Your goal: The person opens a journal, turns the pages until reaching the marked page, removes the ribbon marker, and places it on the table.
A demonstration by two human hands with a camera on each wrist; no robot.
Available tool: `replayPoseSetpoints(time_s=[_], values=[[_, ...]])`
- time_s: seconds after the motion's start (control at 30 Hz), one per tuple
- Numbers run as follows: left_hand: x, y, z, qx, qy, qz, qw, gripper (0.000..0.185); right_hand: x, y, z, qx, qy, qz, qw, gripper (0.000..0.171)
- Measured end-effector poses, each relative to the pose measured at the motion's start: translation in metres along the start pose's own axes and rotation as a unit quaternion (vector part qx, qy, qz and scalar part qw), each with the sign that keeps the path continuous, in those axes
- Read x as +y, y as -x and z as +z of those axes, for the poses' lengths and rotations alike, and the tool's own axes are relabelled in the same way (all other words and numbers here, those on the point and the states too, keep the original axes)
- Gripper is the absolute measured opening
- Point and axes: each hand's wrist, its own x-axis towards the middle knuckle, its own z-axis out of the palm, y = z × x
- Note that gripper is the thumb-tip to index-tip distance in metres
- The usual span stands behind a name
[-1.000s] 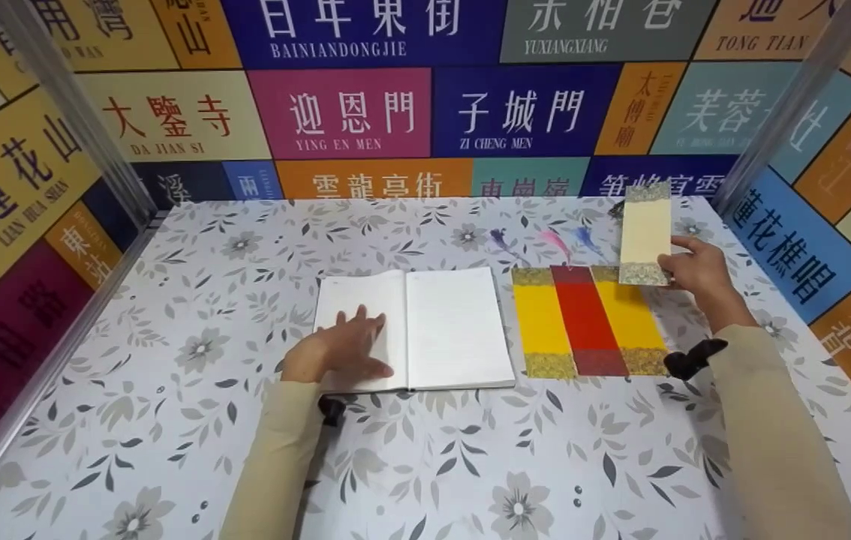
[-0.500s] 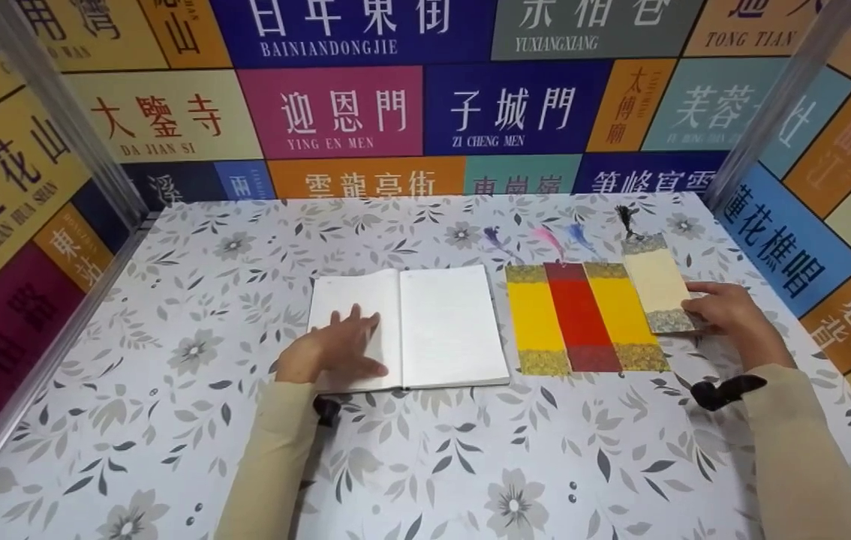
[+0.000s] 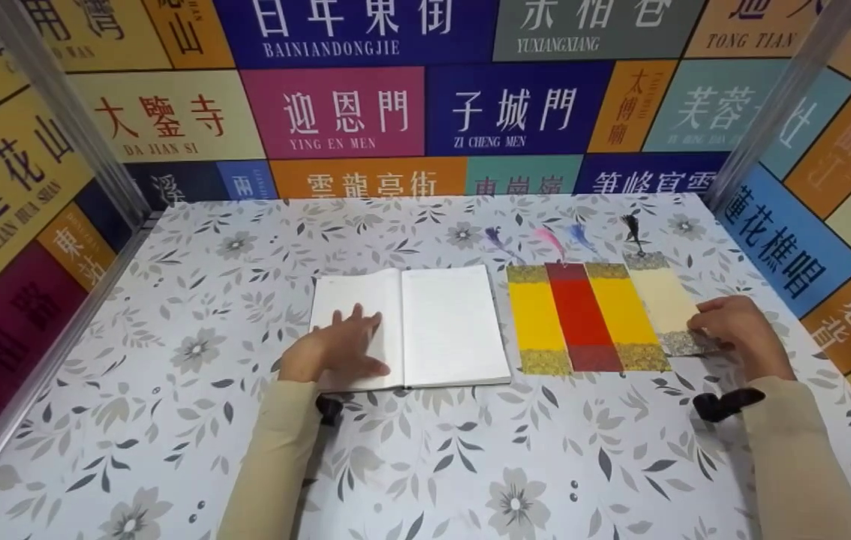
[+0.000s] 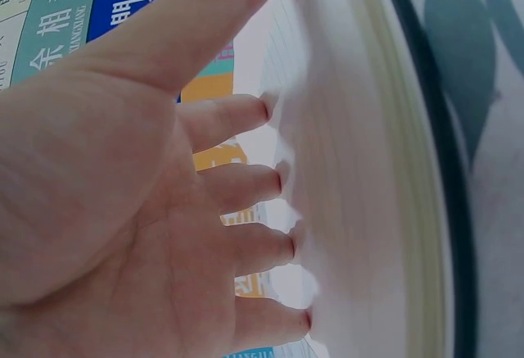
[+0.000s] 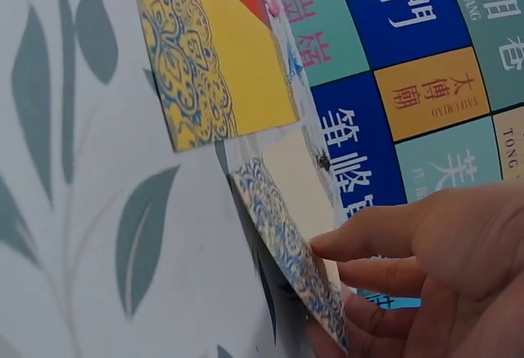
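Note:
My left hand (image 3: 339,347) lies with spread fingers on the left page of an open notebook (image 3: 455,326). In the left wrist view its fingertips press on the page, and the notebook's thick page edge (image 4: 413,210) shows beside them. At the right, my right hand (image 3: 737,334) pinches the near right edge of a cream bookmark (image 3: 666,296) with patterned ends and a black tassel (image 3: 632,231). The right wrist view shows that the bookmark's near patterned end (image 5: 282,243) is tilted, one edge raised off the table. It sits beside a yellow bookmark (image 3: 623,311).
A red bookmark (image 3: 583,315) and another yellow bookmark (image 3: 538,319) lie side by side between the notebook and the cream one. Their purple, pink and blue tassels point to the back. Printed panels (image 3: 350,112) wall the floral-covered table (image 3: 425,465) at the back and sides.
My right hand has lowered the cream bookmark from above the right yellow one, moving it right and toward me, down to the table. The left hand has stayed on the page.

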Motion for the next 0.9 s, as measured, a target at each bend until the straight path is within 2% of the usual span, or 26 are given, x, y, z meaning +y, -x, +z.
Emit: replayPoseSetpoints(time_s=[0.1, 0.4, 0.63, 0.9], values=[[0.001, 0.0, 0.0, 0.003, 0.001, 0.003, 1.0, 0.092, -0.002, 0.003, 0.0, 0.001, 0.004, 0.025, 1.0, 0.072], [0.003, 0.001, -0.002, 0.001, 0.002, 0.003, 1.0, 0.093, -0.006, 0.013, 0.001, -0.006, 0.018, 0.046, 0.999, 0.079], [0.001, -0.001, 0.0, 0.002, -0.005, 0.008, 1.0, 0.093, -0.007, 0.018, 0.0, -0.03, 0.043, 0.039, 0.998, 0.087], [-0.001, 0.0, 0.0, -0.001, 0.001, 0.003, 1.0, 0.093, -0.008, 0.018, 0.004, -0.036, 0.027, 0.034, 0.998, 0.091]])
